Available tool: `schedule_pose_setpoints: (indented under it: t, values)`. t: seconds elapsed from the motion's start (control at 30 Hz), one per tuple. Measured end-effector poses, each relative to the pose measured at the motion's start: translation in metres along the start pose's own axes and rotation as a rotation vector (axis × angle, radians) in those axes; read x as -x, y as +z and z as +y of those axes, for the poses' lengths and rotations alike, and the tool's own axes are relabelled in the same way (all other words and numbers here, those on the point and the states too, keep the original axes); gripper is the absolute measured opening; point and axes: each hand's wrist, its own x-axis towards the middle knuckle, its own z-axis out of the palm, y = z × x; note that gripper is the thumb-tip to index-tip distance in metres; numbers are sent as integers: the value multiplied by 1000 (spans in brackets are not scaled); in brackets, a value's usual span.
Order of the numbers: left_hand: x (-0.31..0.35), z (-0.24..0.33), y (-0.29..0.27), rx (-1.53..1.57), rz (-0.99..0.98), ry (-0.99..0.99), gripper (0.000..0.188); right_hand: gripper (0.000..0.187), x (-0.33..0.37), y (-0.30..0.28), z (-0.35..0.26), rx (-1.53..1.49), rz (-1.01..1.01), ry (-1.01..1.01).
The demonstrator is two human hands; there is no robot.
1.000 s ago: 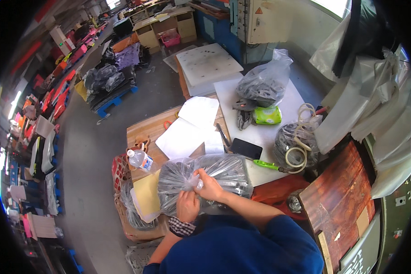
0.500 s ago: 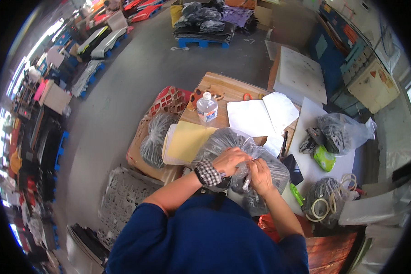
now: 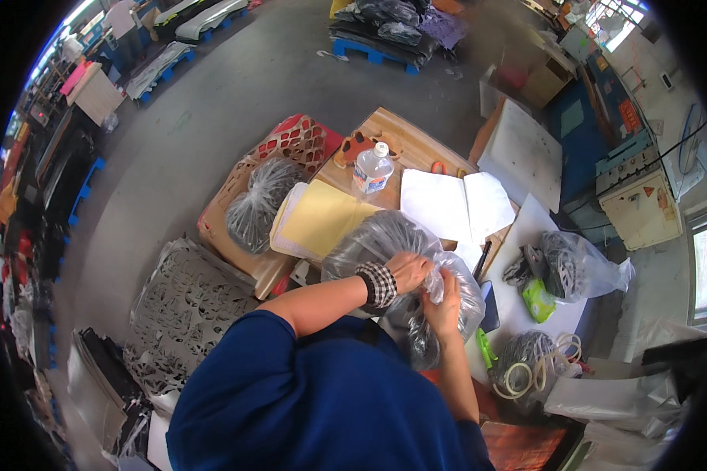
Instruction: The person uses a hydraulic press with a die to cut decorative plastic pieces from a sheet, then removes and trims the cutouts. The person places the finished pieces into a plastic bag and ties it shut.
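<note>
Lying at the far left on the floor is a flat grey sheet of perforated cut-out material, just beside the low stack of brown boards. On that stack sits a small clear plastic bag of dark parts, with a red openwork panel behind it. Next to the small bag lies a pale yellow paper pad, and beyond the pad a clear plastic water bottle with a white cap stands upright on the wooden counter.

In the middle, a large clear plastic bag stuffed with dark grey rubber-like parts rests on the counter directly in front of the person, touching the yellow pad's near edge. The left hand, with a checked cuff at the wrist, has its fingers closed on the gathered plastic at the top of this bag. The right hand is just beside it, touching it, fingers also clenched around the same bunched plastic.

Farther right, open white paper sheets lie flat behind the bag. A dark flat phone-like slab lies near the right hand. Another clear bag of dark parts sits on the white board, with a small green packet just beside it, and a bundle of pale rings nearer the person.
</note>
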Motion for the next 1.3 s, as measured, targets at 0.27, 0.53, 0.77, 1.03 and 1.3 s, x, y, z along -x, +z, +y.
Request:
schedule_pose_setpoints:
  t: [0.27, 0.53, 0.77, 1.03, 1.3]
  values:
    - [-1, 3, -4, 49, 16, -88, 19, 43, -9, 10, 19, -40, -98, 47]
    - [-2, -17, -37, 435, -196, -55, 18, 35, -13, 16, 26, -33, -133, 33]
    - [7, -6, -26, 368, -85, -96, 12, 17, -5, 33, 15, 268, -65, 18]
    - [20, -5, -25, 395, -41, -85, 18, 22, -10, 30, 4, 151, -160, 190]
    - [41, 8, -18, 273, 161, -47, 22, 43, -39, -32, 2, -19, -415, -346]
